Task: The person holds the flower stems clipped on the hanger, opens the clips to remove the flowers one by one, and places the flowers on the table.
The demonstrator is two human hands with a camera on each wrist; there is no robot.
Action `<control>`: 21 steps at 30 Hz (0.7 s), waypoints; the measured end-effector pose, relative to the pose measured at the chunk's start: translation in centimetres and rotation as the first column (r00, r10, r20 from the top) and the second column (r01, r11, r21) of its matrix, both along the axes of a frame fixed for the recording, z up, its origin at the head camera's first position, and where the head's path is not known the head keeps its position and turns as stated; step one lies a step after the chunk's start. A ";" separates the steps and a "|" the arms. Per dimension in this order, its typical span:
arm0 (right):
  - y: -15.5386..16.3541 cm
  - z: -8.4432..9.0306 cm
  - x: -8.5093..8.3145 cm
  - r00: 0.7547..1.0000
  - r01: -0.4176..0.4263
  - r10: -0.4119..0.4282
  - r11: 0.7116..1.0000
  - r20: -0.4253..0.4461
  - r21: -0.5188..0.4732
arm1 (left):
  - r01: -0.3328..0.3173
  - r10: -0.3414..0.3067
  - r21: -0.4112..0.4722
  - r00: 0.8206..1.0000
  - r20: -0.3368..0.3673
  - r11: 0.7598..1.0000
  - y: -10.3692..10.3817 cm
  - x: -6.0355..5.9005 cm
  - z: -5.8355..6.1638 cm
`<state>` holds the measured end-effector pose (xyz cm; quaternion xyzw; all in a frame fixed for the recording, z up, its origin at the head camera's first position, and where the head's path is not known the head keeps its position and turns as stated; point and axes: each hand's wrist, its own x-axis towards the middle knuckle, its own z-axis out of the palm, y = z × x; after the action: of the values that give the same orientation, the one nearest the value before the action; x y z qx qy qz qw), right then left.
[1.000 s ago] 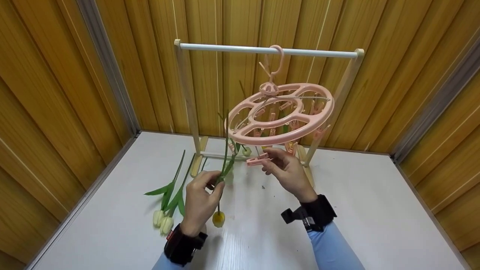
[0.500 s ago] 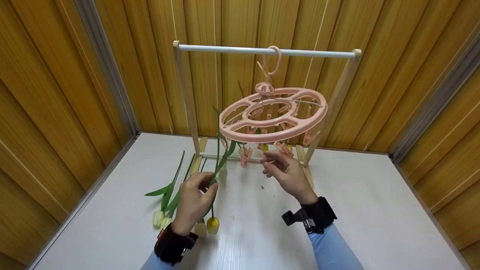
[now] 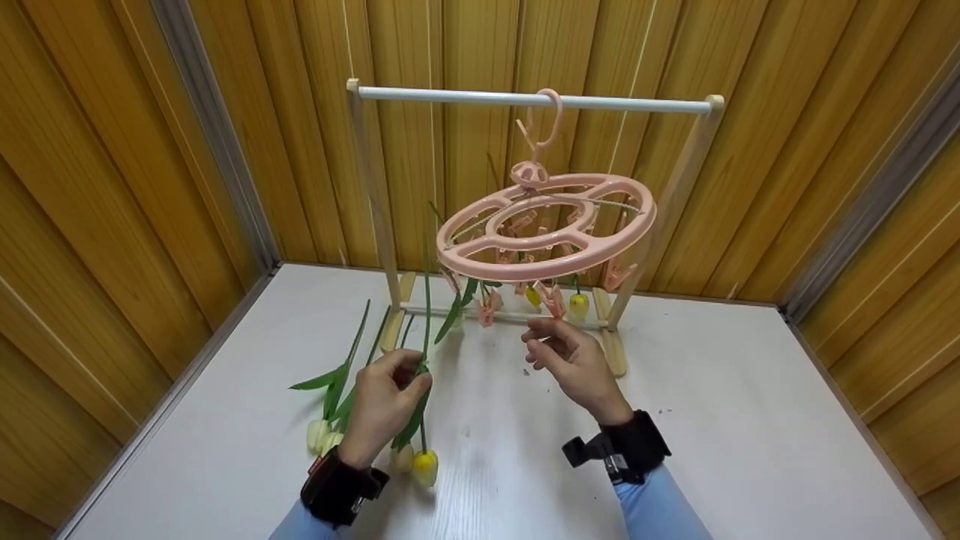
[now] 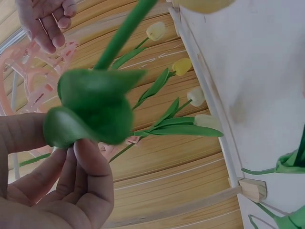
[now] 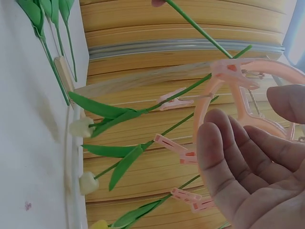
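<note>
My left hand (image 3: 386, 401) pinches the stem of a yellow tulip (image 3: 425, 466), bloom downward and stem pointing up. In the left wrist view its green leaves (image 4: 95, 107) bulge above my thumb and fingers. A round pink clip hanger (image 3: 555, 264) hangs tilted, with several pink clips dangling under its ring. My right hand (image 3: 574, 364) holds nothing; its fingers are loosely bent, just below a pink clip (image 3: 551, 298). Several tulips hang head down from the clips, among them a yellow one (image 3: 578, 305) and a white one (image 5: 88, 183).
A wooden rack with a white rail (image 3: 450, 95) carries the hanger. White tulips (image 3: 318, 435) lie on the white table (image 3: 750, 435) at the left, and another pale tulip (image 3: 403, 457) lies beside my left hand. Wood-panelled walls (image 3: 832, 150) surround the table.
My right hand has let go of a pink clip and dropped slightly. The left hand has moved left and a little down with the yellow tulip. The hanger has swung left and its clips hang loose.
</note>
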<state>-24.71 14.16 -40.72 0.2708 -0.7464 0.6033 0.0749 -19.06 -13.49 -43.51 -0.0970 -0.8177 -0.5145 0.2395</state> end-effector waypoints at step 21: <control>-0.2 -3.8 1.4 0.990 0.006 0.003 0.998 0.142 -0.058 | 0.002 0.027 -0.107 0.963 0.268 0.994 0.0 -1.7 -2.2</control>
<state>-23.34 14.00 -44.53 0.2242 -0.7321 0.6425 0.0299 -20.73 -13.49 -45.67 -0.0337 -0.8695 -0.4770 0.1238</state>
